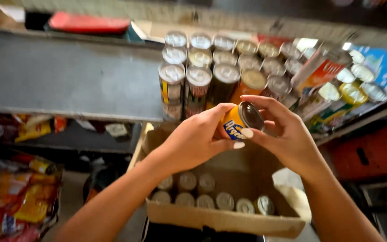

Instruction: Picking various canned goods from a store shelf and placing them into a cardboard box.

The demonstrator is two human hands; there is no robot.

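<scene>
My grip is two-handed: my left hand (192, 140) wraps the body of the orange can (238, 122) with thumb and fingers closed around it, and my right hand (287, 134) pinches it from the other side, fingertips curled over the rim near the silvery top. The can is tilted, lid end pointing up and away from me, held in the air between the cardboard box (224, 220) below and the rows of cans (222, 67) standing on the grey shelf (68, 76) ahead.

The box under my hands has more cans standing in two rows along its near side, tops up; the far half looks bare. On the shelf the cans stand upright and touching, packed in close rows, with the nearest ones just beyond my knuckles. Taller cartons (321, 71) lean among them at the right.

To handle this well, I judge I should keep the left hand firm on the body, since that carries the weight, and let the right only steady the rim. The can wants turning upright before it meets any surface, and my knuckles should stay clear of the front row so nothing topples.
</scene>
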